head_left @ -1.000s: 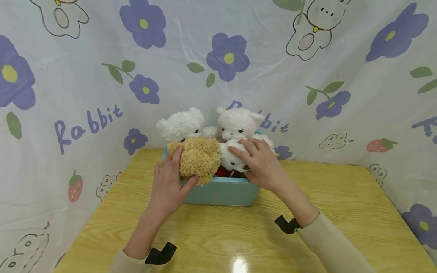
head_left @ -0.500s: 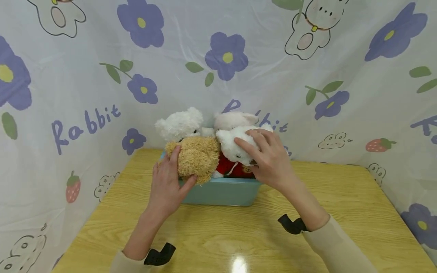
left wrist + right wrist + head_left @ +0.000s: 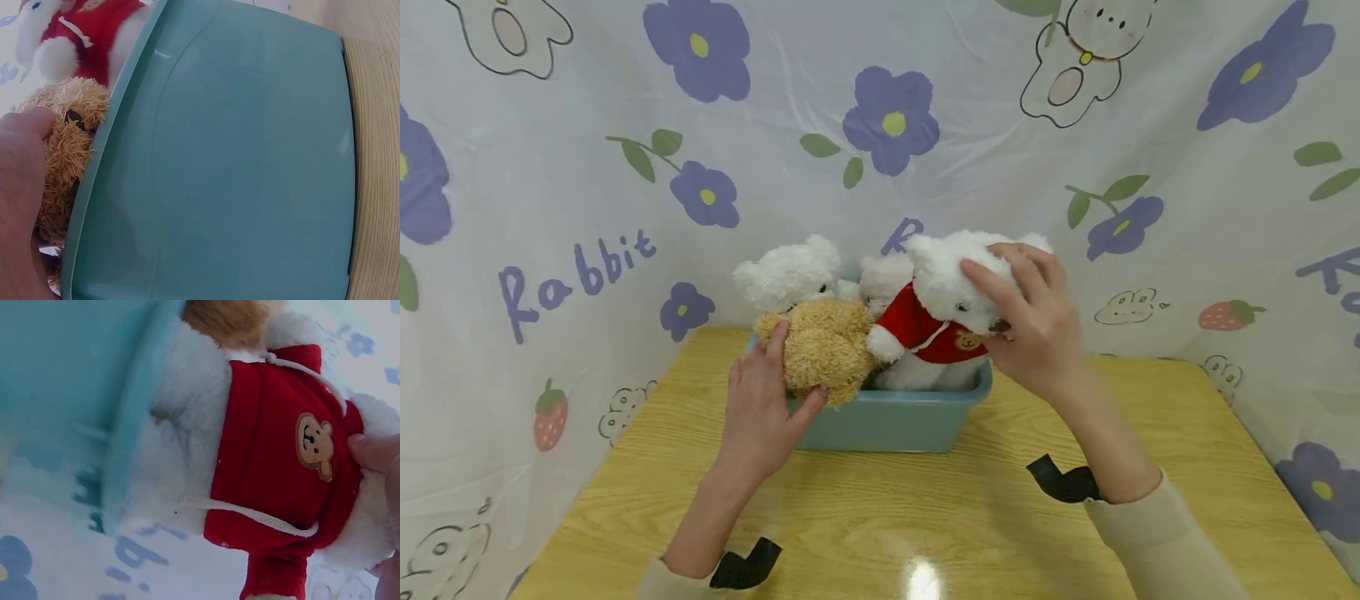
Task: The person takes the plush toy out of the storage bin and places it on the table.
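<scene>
My right hand (image 3: 1037, 317) grips a white teddy bear (image 3: 958, 275) by its head. The bear wears a red sweater (image 3: 281, 450) with a bear-face patch and white cords, and its legs are down inside the blue-green plastic bin (image 3: 880, 421). At the bin's left side my left hand (image 3: 760, 408) holds a curly tan teddy bear (image 3: 827, 346), thumb at its lower edge and fingers along its left side. In the left wrist view the tan bear (image 3: 69, 150) sits against the bin's rim, its body hidden inside.
Behind the tan bear a fluffy white plush (image 3: 793, 271) leans in the bin. A pale pink plush (image 3: 880, 279) is partly hidden behind the white bear. The bin stands on a wood-grain table (image 3: 880, 508), before a flower-printed cloth (image 3: 775, 125).
My right hand has moved up and to the right with the white bear, bringing its red sweater and lower body into view. My left hand stays on the tan bear.
</scene>
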A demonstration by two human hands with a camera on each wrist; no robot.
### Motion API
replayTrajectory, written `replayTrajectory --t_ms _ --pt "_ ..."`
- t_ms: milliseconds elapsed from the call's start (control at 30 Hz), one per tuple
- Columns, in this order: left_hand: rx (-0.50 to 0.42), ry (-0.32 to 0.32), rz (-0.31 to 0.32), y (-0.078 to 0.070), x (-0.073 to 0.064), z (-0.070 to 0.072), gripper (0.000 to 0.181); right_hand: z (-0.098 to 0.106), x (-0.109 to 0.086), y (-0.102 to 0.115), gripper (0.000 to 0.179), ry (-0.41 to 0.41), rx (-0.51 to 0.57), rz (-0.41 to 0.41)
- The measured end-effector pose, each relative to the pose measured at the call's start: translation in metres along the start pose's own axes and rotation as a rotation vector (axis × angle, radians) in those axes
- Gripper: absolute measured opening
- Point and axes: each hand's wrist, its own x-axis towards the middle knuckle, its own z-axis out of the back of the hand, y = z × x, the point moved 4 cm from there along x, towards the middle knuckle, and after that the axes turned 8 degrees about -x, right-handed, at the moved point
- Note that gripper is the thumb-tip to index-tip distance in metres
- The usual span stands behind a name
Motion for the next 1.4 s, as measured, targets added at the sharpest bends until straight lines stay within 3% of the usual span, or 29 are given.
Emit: replayTrajectory --t_ms 200,333,433,533,667,900,1100,1300,1400 --pt "-0.008 -0.004 -0.009 0.001 0.000 0.000 0.092 0.030 0.010 -0.018 0.059 -0.261 0.061 -0.150" --pt "-0.003 -0.009 -0.011 0.000 0.000 0.000 0.093 0.051 0.015 -0.031 0.055 -0.350 0.051 -0.248" --pt "0.000 -0.008 -0.010 0.000 0.000 0.000 0.093 0.064 0.014 -0.043 0.052 -0.342 0.012 -0.284" --pt "0.003 0.001 -0.002 -0.001 0.000 -0.001 0.093 0.072 0.008 -0.054 0.049 -0.293 -0.035 -0.270" --pt "0.007 0.003 0.009 -0.001 0.000 -0.001 0.093 0.079 -0.006 -0.068 0.050 -0.194 -0.063 -0.249" --pt "-0.001 -0.015 -0.019 -0.001 0.000 -0.001 0.095 0.092 -0.031 -0.091 0.054 -0.094 -0.072 -0.302" --pt "0.001 -0.023 -0.030 0.001 0.000 -0.002 0.094 0.094 -0.040 -0.097 0.046 -0.045 -0.076 -0.312" --pt "0.001 -0.030 -0.039 0.001 0.000 -0.002 0.094 0.093 -0.047 -0.102 0.066 -0.003 -0.097 -0.322" --pt "-0.001 -0.033 -0.044 0.001 0.000 -0.002 0.093 0.093 -0.051 -0.105 0.063 0.012 -0.103 -0.322"
